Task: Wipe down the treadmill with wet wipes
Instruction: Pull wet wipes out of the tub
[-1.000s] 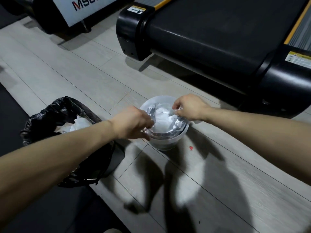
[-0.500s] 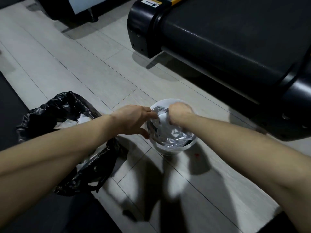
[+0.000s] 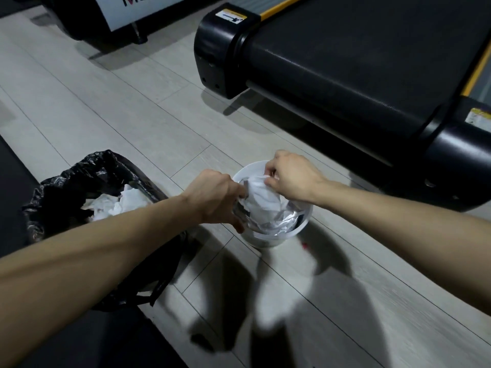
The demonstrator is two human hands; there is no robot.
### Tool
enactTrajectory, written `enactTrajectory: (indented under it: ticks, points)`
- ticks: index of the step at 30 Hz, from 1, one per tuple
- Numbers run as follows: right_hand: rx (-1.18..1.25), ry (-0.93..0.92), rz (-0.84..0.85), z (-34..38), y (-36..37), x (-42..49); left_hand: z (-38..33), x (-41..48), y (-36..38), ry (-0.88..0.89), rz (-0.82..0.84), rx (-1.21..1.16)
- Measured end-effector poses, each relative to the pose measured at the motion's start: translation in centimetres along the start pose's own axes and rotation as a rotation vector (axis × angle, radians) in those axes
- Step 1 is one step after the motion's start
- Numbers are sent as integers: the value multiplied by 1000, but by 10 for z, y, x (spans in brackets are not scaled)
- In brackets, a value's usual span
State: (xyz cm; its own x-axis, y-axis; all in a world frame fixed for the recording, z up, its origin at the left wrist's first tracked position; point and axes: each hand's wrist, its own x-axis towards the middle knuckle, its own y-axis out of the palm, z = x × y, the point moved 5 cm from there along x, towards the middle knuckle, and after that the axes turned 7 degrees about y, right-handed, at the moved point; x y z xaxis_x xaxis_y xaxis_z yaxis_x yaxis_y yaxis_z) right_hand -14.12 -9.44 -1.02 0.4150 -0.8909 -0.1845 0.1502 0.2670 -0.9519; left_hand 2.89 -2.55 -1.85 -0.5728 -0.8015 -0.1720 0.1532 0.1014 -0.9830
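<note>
Wipe (image 3: 261,193), seemingly, in curled right grip (image 3: 291,176)

We log a crumpled white wet wipe (image 3: 261,193) poking from its foil-lined tub (image 3: 267,240), black treadmill (image 3: 345,62) just beyond.

The treadmill (image 3: 345,65) runs off the top and right edges; the white panel's (image 3: 148,6) lettering at upper left is cropped. The left hand (image 3: 215,197) buries its fingertips in the tub's (image 3: 268,241) foil (image 3: 287,221); we cannot tell their hold. The right hand (image 3: 292,176) hides the top of the wipe (image 3: 261,192) it pinches. The left forearm covers the bin bag's (image 3: 79,176) near side.
</note>
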Motion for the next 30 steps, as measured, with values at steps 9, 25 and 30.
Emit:
enactTrajectory:
  ticks: [9,25,30]
  points:
    - [53,-70,-13,-14,-59,-45,10,20,-43,-200,-251,-344]
    - [722,521,41,-55,-71,-59,19,54,-51,-418,-487,-844]
    - [958,523,68,-58,-83,-85,8,48,-66,-497,-506,-1077]
